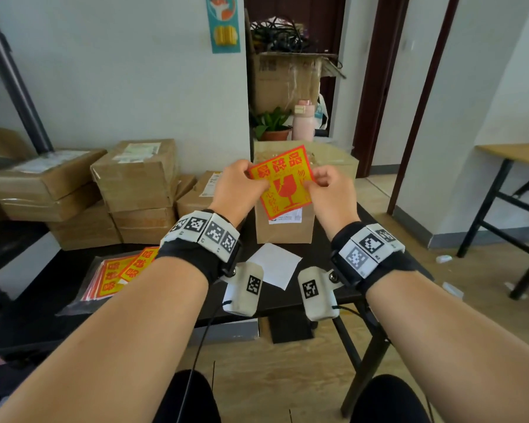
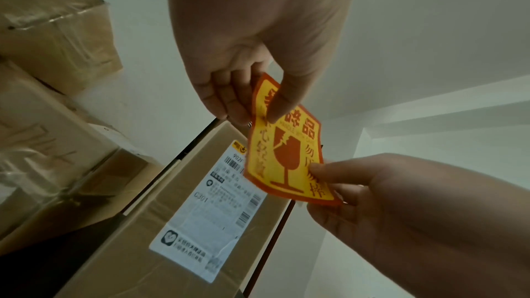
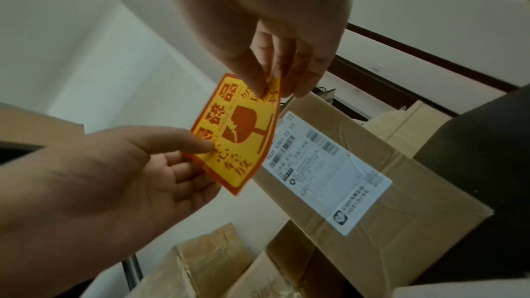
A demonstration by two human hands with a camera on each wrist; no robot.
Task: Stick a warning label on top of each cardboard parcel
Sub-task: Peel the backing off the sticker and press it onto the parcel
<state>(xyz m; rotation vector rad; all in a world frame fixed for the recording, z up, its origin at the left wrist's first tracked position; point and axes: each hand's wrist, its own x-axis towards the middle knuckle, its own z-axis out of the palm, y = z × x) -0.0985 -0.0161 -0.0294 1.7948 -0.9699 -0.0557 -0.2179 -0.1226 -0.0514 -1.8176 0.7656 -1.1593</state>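
Note:
A red and yellow warning label (image 1: 283, 181) with a broken-glass symbol is held in the air, tilted. My left hand (image 1: 248, 181) pinches its left edge and my right hand (image 1: 316, 184) pinches its right edge. Just below and behind the label stands a cardboard parcel (image 1: 284, 228) with a white shipping slip on top. The left wrist view shows the label (image 2: 286, 155) over this parcel (image 2: 186, 235), thumb and fingers (image 2: 238, 108) pinching it. In the right wrist view the label (image 3: 238, 139) bends slightly above the parcel (image 3: 373, 212).
A pack of spare labels (image 1: 116, 274) lies on the black table (image 1: 43, 300) at left, a white backing sheet (image 1: 272, 264) near the front. Stacked parcels (image 1: 138, 184) fill the back left. A larger box (image 1: 333, 160) stands behind, a wooden table (image 1: 513, 154) at right.

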